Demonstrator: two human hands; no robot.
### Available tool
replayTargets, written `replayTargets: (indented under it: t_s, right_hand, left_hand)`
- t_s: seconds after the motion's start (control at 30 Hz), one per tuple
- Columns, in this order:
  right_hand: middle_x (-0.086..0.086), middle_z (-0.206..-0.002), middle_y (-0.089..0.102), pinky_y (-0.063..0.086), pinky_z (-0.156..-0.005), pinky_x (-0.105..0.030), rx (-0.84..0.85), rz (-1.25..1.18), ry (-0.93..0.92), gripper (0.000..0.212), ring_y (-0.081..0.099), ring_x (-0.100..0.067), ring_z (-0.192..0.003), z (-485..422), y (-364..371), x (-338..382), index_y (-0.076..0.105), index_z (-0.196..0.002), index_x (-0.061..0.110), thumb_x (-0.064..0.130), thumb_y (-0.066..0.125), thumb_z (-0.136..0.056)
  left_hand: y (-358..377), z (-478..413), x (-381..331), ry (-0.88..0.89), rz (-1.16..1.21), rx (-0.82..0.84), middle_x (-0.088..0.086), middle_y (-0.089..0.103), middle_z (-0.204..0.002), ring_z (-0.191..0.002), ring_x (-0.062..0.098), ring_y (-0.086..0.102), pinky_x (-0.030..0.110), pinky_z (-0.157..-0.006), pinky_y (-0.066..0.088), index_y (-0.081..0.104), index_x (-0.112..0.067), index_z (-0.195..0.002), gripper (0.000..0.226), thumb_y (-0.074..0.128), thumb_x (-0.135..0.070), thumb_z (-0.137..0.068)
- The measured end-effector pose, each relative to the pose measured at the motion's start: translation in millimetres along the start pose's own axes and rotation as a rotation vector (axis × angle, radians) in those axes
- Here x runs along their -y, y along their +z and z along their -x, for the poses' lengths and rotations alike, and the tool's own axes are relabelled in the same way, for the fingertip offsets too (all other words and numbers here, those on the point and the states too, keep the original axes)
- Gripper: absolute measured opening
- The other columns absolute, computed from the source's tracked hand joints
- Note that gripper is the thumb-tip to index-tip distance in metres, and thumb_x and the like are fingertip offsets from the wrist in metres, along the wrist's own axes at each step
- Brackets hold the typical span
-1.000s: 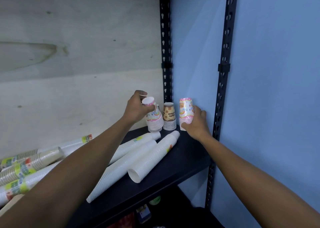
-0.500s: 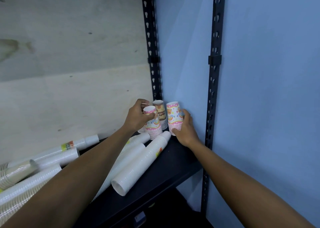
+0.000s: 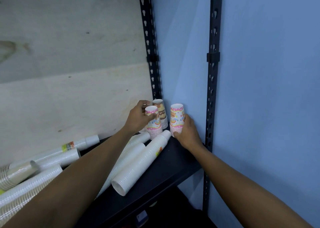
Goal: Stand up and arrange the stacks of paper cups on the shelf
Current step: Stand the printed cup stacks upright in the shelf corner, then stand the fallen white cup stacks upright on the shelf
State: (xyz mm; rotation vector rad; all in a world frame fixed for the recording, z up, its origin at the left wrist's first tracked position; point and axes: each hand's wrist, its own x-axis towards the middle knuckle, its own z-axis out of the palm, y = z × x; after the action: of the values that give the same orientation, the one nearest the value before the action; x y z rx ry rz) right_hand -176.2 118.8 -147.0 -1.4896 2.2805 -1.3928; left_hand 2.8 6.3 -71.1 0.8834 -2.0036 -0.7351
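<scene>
- Pink-patterned short paper-cup stack (image 3: 176, 120) stands inverted in the far right corner of the black metal shelf (image 3: 173, 167), its twin stack (image 3: 153, 124) just left.
- Light and crushable, I judge; hold low, round the nested rims.
- The right hand (image 3: 187, 132) has its grip curled round the first, the left hand (image 3: 138, 118) round the twin.
- Long white paper-cup stacks (image 3: 138, 163) lie near-left.

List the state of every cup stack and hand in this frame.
Left pink-patterned paper cup stack: standing, gripped by left hand.
Right pink-patterned paper cup stack: standing, held by right hand.
Brown-patterned paper cup stack: standing at the back.
Long white paper cup stacks: lying on black metal shelf.
</scene>
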Motion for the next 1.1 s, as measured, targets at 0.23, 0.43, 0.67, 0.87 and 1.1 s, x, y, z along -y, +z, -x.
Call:
replayTargets:
  t_s: [0.23, 0.43, 0.67, 0.87, 1.1]
  right_hand:
    - [-0.012, -0.136, 0.044, 0.046, -0.095, -0.040, -0.022, -0.049, 0.029, 0.075, 0.049, -0.029, -0.124, 10.1, -7.7, 9.8, 0.040, -0.138, 0.008, 0.024, 0.080, -0.077]
    - [-0.015, -0.133, 0.038, 0.048, -0.097, -0.042, -0.072, -0.083, 0.108, 0.060, 0.052, -0.034, -0.119, 23.2, -23.9, 26.9, 0.044, -0.130, 0.005, 0.025, 0.076, -0.083]
    - [-0.013, -0.119, 0.055, 0.051, -0.073, -0.033, 0.192, 0.038, 0.117, 0.055, 0.063, -0.029, -0.098, 52.5, -31.4, 61.2, 0.051, -0.123, 0.008, 0.050, 0.061, -0.090]
    - [-0.009, -0.110, 0.062, 0.064, -0.061, -0.038, 0.384, -0.165, 0.302, 0.073, 0.073, -0.023, -0.073, 78.0, -20.4, 88.8, 0.037, -0.140, 0.011, 0.054, 0.063, -0.088]
    - [-0.017, -0.114, 0.060, 0.060, -0.051, -0.033, 0.409, -0.371, 0.404, 0.099, 0.073, -0.028, -0.071, 90.9, -6.9, 106.5, 0.007, -0.156, 0.016, 0.046, 0.071, -0.086]
  left_hand:
    - [-16.2, 20.3, -0.2, 0.010, -0.058, -0.043, -0.003, 0.063, -0.122, -0.104, 0.015, 0.065, 0.028, -0.092, 0.051, 0.043, -0.018, -0.144, 0.074, 0.083, -0.020, -0.081]
    - [-52.3, 39.0, 4.2, -0.157, -0.318, 0.166, -0.004, 0.071, -0.105, -0.100, 0.014, 0.065, 0.025, -0.081, 0.044, 0.063, -0.021, -0.123, 0.044, 0.077, -0.039, -0.085]
    - [-96.4, 71.6, 8.8, -0.249, -0.585, 0.335, 0.001, 0.065, -0.122, -0.110, 0.017, 0.058, 0.026, -0.088, 0.041, 0.064, -0.022, -0.125, 0.043, 0.071, -0.043, -0.089]
    - [-113.3, 93.3, 12.4, -0.254, -0.709, 0.418, 0.000, 0.058, -0.139, -0.124, 0.020, 0.053, 0.026, -0.097, 0.039, 0.061, -0.020, -0.134, 0.047, 0.066, -0.043, -0.093]
    - [-118.0, 103.3, 17.9, -0.242, -0.737, 0.472, 0.000, 0.051, -0.150, -0.133, 0.021, 0.049, 0.031, -0.108, 0.037, 0.057, -0.022, -0.142, 0.055, 0.069, -0.042, -0.092]
